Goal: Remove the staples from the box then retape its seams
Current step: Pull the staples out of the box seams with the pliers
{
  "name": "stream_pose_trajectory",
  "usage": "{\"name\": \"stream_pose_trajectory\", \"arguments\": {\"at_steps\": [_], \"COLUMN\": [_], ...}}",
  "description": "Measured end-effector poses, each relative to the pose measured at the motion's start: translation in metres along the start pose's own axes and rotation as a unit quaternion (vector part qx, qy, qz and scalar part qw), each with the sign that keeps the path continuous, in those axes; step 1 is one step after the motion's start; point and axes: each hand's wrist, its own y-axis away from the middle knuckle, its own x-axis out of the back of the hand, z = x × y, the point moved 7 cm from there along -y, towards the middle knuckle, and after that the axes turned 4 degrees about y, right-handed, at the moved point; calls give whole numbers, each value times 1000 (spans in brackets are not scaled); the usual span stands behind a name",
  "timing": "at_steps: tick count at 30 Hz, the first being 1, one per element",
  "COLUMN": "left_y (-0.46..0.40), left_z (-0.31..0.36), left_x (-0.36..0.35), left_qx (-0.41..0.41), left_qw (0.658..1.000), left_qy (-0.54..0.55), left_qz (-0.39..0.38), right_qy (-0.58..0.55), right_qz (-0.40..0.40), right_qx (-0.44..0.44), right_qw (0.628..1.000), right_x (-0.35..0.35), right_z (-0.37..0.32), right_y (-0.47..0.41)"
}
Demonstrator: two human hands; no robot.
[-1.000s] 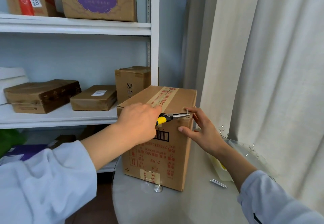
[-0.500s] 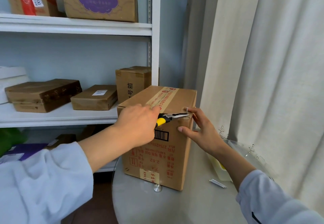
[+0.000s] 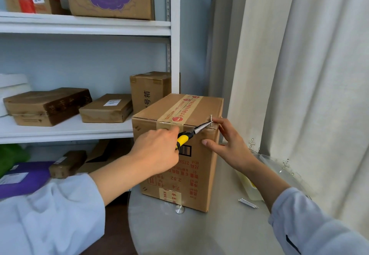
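My left hand is wrapped around the yellow-and-black handles of needle-nose pliers, back of hand toward the camera. The plier tips reach right to the top front-right corner of the cardboard box and meet a metal nail-like pin standing upright out of that corner; can't tell if the tips actually bite it. My right hand steadies the same corner, fingers relaxed and spread: fingertips by the pin at the top edge, thumb pressed flat on the box front. Not gripping anything.

Box stands upright on the round grey tabletop, printed tape strip running over its top seam and down the front, barcode and red print on the front face. Loose nails lie on the tabletop right of the box, near a clear plastic container behind my right wrist. White shelving left of the box carries several brown parcels; curtain on the right.
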Motion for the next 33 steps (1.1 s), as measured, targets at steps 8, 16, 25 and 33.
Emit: {"name": "stream_pose_trajectory", "arguments": {"at_steps": [8, 16, 25, 33], "left_y": [-10, -11, -9, -11], "left_z": [2, -9, -11, 0], "left_x": [11, -1, 4, 33], "left_qx": [-39, 20, 36, 16], "left_qw": [990, 999, 999, 1000], "left_qy": [-130, 0, 26, 4], "left_qz": [46, -34, -5, 26], "right_qy": [-1, 13, 40, 29], "right_qz": [-5, -11, 33, 49], "right_qx": [-3, -19, -54, -86], "right_qw": [1000, 1000, 997, 995], "right_x": [0, 2, 15, 21], "right_z": [-1, -4, -15, -30], "right_y": [1, 0, -3, -6]}}
